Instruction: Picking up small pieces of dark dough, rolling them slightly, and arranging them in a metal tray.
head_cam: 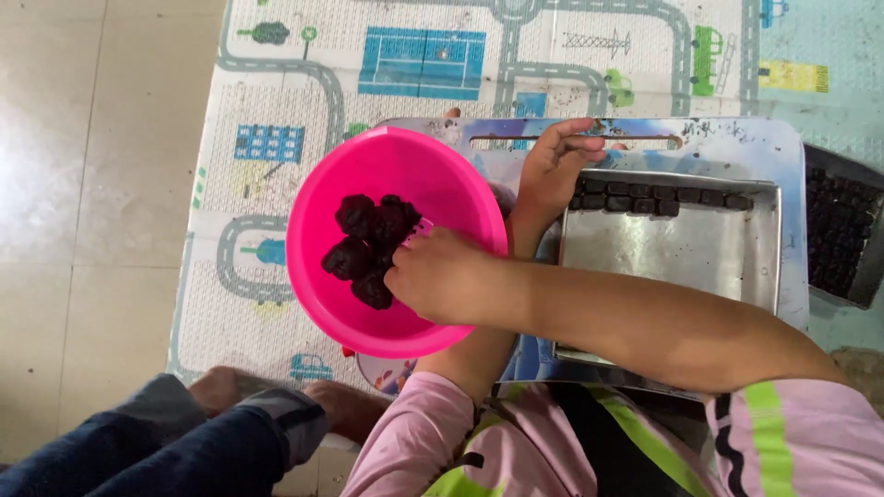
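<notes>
Two hands cross before you: your right hand (440, 276) reaches to nine o'clock into the pink bowl (322, 304), fingers curled on a dark lump (372, 291). Your left hand (551, 170), at twelve o'clock, rests half-open on the steel tray's (681, 253) rim, holding nothing.

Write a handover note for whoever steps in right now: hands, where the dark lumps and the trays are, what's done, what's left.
Right hand: inside the round pink plastic bowl, fingers on the dark round lumps; whether it grips one cannot be told.
Left hand: resting at the far left edge of the rectangular steel tray, holding nothing visible.
Done: a row of small dark blocks lies along the steel tray's far edge; a dark tray to the right is filled with similar pieces.
Left: several lumps remain in the bowl; most of the steel tray is bare.
</notes>
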